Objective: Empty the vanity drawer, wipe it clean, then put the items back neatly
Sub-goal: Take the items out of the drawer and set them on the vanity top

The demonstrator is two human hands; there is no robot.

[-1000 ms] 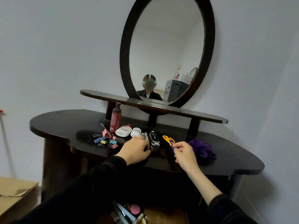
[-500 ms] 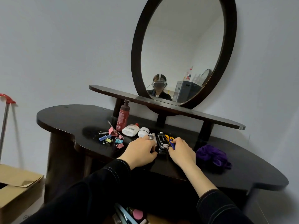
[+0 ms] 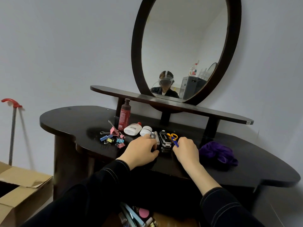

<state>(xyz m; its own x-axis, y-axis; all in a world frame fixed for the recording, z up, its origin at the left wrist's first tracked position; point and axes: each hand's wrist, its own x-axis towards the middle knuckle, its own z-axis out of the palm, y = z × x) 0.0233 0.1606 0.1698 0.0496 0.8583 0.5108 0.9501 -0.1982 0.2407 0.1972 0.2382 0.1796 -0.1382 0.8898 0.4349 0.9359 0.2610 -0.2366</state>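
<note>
Emptying is proceeding: right hand [image 3: 186, 149] is pinching scissors [image 3: 173, 138] at the vanity top's [image 3: 78, 118] front edge; left hand [image 3: 142, 149] is curling, contents unclear. Drawer [image 3: 165, 218] below is holding items; advise tidy rows.

We reach both arms forward over the table [image 3: 68, 118], sleeves dark with pale stitching and pushed back from the wrists. Our left hand [image 3: 141, 151] lies palm down near the table's front edge, knuckles up, its fingers [image 3: 151, 141] curled under; whether they grip anything we cannot tell. Our right hand [image 3: 186, 150] sits just beside it, toward the table's right end, also palm down, wrist bare and angled inward. Its fingers [image 3: 178, 142] are bent and pinched around the blue tip of the scissors [image 3: 173, 138]. The two hands are close but apart.
</note>
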